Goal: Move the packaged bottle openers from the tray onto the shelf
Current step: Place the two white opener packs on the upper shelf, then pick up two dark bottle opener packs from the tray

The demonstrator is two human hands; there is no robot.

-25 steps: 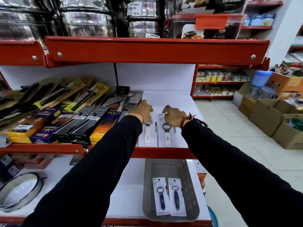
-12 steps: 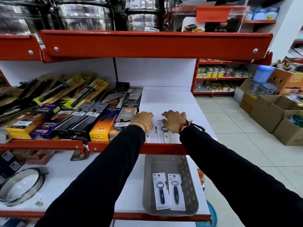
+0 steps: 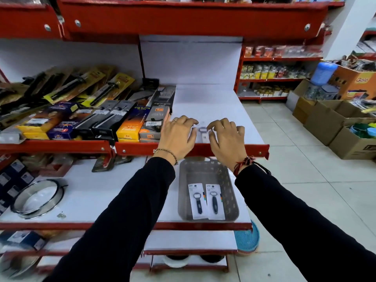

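A grey perforated tray [image 3: 231,192] sits on the lower white shelf and holds two carded bottle openers with dark handles, one on the left [image 3: 197,201] and one on the right [image 3: 214,200]. On the white shelf [image 3: 211,106] above, a white-handled packaged opener [image 3: 203,136] shows between my hands; a second pack there is mostly hidden. My left hand [image 3: 177,135] and my right hand [image 3: 225,139] hover over the shelf's red front edge, fingers spread, holding nothing.
Boxed lighters [image 3: 153,123], graters and carded knives [image 3: 85,88] fill the shelf to the left of my hands. A round metal sieve [image 3: 38,197] lies on the lower shelf at the left. Cardboard boxes [image 3: 333,123] stand on the tiled floor at the right.
Both hands have drawn back from the packs on the shelf toward its front edge and lifted, fingers spreading. The view has tilted downward.
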